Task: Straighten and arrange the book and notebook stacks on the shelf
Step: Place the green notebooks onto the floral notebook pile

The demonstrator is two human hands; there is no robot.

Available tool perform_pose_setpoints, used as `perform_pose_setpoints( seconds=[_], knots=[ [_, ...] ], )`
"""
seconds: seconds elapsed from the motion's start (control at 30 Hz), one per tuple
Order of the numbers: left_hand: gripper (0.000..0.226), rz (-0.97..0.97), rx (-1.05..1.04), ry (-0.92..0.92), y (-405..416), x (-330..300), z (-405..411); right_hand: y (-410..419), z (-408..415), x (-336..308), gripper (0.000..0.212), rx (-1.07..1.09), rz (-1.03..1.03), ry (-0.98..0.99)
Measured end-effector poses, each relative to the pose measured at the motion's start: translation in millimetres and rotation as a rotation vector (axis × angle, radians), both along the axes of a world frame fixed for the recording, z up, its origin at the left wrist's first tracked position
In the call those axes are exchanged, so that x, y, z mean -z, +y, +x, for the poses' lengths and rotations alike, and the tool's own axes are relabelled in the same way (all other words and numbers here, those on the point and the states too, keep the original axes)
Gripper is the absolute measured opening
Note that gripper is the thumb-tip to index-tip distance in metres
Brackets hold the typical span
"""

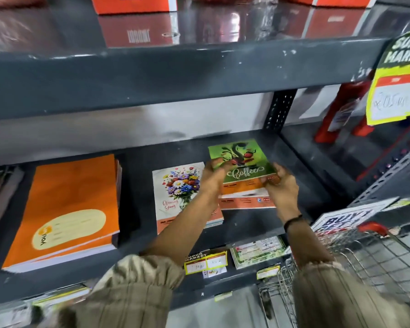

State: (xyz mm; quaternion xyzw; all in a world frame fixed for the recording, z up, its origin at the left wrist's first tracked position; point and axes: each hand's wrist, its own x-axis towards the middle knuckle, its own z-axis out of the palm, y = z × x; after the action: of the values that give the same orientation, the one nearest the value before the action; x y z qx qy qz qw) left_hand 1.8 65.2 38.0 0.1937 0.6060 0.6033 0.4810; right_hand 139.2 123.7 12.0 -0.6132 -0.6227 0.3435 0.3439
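Note:
A green notebook [243, 159] with "Coffee" on its cover sits atop a small stack on the dark grey shelf [301, 195], its far end tilted up. My left hand [214, 177] grips its left edge and my right hand [282, 183] grips its near right corner. Beneath it the bottom strips of similar notebooks [246, 202] show. To the left lies a stack topped by a white notebook with a flower bouquet [175, 192], partly covered by my left forearm. Further left is a thick stack of orange notebooks [69, 209].
A shelf above holds orange-and-white boxes [133, 4]. Yellow price signs [398, 95] hang at the right, with red items [341, 114] behind them. A wire shopping cart with a red handle [374, 228] stands at the lower right. Price tags [205, 261] line the shelf's front edge.

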Motion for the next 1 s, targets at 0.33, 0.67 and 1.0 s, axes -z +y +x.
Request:
perform_pose_setpoints(
  seconds=[0.33, 0.67, 1.0],
  knots=[
    [0.012, 0.048, -0.285, 0.117, -116, 16, -65, -99, -69, 38, 0.057, -0.258, 0.105, 0.019],
    [0.022, 0.07, 0.01, 0.315, -64, -7, -1, -34, -25, 34, 0.059, -0.022, 0.085, -0.099],
    [0.063, -0.43, 0.126, 0.419, 26, 19, 43, 20, 13, 55, 0.055, -0.038, -0.2, -0.132]
  ],
)
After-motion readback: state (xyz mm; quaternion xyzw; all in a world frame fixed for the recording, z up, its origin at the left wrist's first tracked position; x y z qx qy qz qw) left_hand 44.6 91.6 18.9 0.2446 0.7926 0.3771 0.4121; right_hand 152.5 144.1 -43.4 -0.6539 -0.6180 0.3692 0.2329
